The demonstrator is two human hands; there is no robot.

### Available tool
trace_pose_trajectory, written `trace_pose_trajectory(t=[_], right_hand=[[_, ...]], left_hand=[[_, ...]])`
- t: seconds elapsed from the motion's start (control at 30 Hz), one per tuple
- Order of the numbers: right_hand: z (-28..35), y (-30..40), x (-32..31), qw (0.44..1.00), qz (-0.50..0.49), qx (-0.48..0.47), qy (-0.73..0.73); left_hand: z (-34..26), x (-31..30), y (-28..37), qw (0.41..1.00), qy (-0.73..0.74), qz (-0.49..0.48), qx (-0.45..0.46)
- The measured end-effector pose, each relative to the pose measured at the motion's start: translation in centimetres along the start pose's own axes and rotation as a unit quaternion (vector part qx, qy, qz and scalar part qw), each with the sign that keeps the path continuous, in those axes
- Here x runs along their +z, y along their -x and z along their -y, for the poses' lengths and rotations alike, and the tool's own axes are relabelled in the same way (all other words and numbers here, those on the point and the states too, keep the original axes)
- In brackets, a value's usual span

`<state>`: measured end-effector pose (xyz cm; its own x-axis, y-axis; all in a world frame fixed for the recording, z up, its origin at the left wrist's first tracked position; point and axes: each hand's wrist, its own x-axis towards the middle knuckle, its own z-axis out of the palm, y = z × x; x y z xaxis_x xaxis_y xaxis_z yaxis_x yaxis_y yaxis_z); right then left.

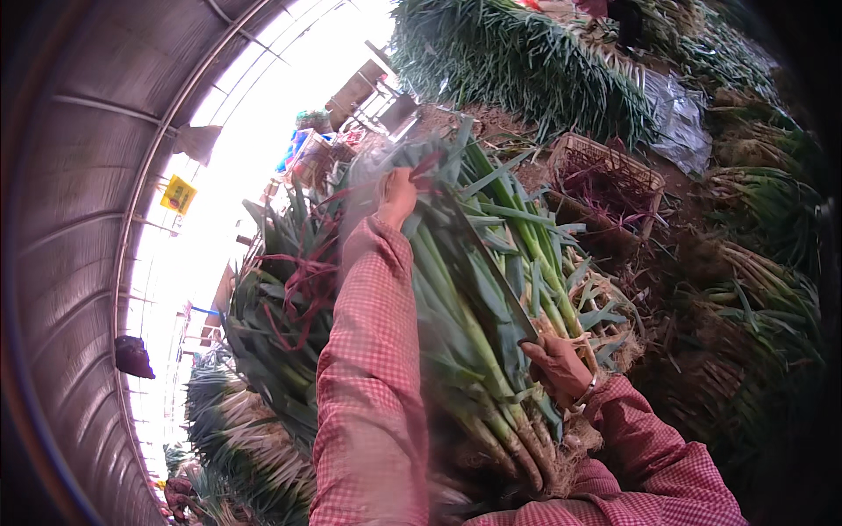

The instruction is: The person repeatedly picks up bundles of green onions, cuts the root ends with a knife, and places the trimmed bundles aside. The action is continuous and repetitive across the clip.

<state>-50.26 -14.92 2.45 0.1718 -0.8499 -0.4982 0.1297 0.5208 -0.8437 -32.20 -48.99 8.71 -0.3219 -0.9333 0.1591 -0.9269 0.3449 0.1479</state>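
Observation:
In front of me a bundle of long leeks or large green onions lies slanted, roots toward my body and leaves away. My left hand reaches to the far leafy end and is closed on the leaves there, partly blurred. A reddish strip shows right beside it. In my right hand, low over the stalks, is the near end of a long, straight, dark blade. The blade lies along the bundle, and its far end reaches up toward my left hand. Its handle is hidden inside my fist.
More leafy stalks with red strips lie on the left. A crate of red strips stands at the upper right. Behind it rises a large pile of green onions. Rooted bunches line the right side. Part of a person shows at the top.

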Motion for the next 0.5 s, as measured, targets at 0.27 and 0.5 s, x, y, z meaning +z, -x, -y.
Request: trace_pose_trajectory(t=[0.27,0.5], right_hand=[[-0.1,-2.9,-1.1,0.999,0.045,0.011,0.016],[6.4,-11.2,0.6,0.997,0.046,-0.04,-0.057]], left_hand=[[0.5,-0.4,-0.5,0.973,-0.187,0.109,0.074],[-0.9,-8.5,1.1,0.975,0.202,-0.079,0.041]])
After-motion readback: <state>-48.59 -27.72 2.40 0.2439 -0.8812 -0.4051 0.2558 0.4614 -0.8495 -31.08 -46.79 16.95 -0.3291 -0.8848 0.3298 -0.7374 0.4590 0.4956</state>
